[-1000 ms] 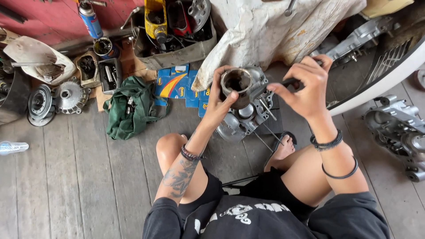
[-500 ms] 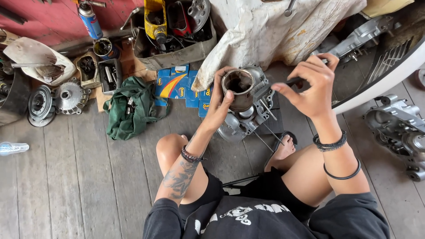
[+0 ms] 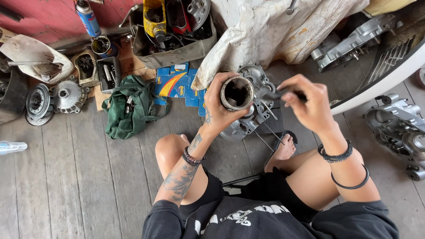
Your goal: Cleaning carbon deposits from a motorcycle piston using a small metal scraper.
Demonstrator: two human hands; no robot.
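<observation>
My left hand (image 3: 220, 110) is wrapped around a round metal engine cylinder (image 3: 237, 93), holding it upright with its open bore facing the camera. My right hand (image 3: 310, 104) pinches a thin dark tool (image 3: 275, 94) whose tip points at the cylinder's right rim. Below both hands an engine crankcase (image 3: 254, 116) with long studs lies on the wooden plank floor, between my bent knees. The tool's far end is hidden under my fingers.
A green cloth bag (image 3: 130, 110) and blue-and-yellow boxes (image 3: 176, 83) lie to the left. A metal tray of parts (image 3: 170, 26), a spray can (image 3: 86, 17), a clutch drum (image 3: 39, 102) and a dirty white cloth (image 3: 274, 31) crowd the back. Another crankcase half (image 3: 398, 132) rests at right.
My right hand has dropped and moved left with the tool toward the cylinder's rim. My left hand keeps the cylinder in nearly the same spot.
</observation>
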